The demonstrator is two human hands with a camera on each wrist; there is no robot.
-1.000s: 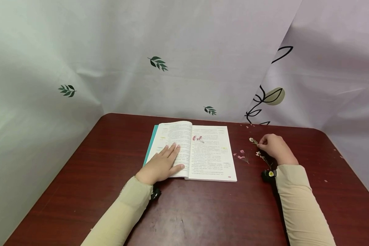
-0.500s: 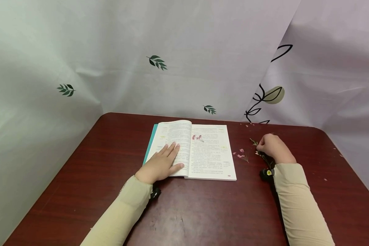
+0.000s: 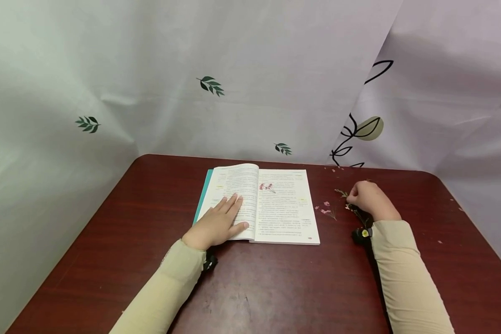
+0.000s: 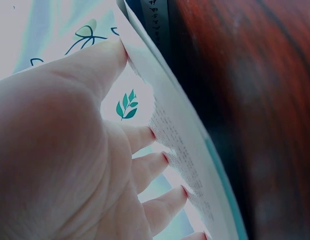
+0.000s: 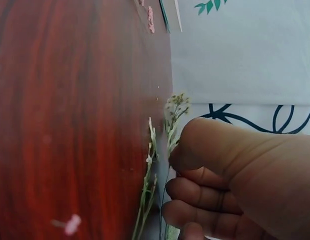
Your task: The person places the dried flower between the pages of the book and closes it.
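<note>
My left hand (image 3: pixel 217 225) lies flat on the left page of an open book (image 3: pixel 281 222), fingers spread. In the left wrist view its fingertips meet the printed page (image 4: pixel 180 170). A pink dried flower (image 3: pixel 266 187) rests on the right page. Right of the book, my right hand (image 3: pixel 372 200) pinches a thin dried flower sprig (image 5: pixel 177 105) between thumb and fingers, its small pale head pointing left. A second sprig (image 5: pixel 146 185) lies on the table beside that hand, partly under it in the head view.
Pink flower sprigs (image 3: pixel 326 211) lie between the book and the right hand. Small petals (image 3: pixel 334 170) are scattered near the far edge and at the right of the dark red table (image 3: pixel 275 287). A pale leaf-printed cloth (image 3: pixel 242 116) hangs behind.
The sprig in my right hand has turned, its white blossoms no longer facing the head camera, and its tip sits slightly further left. My left hand stays on the page.
</note>
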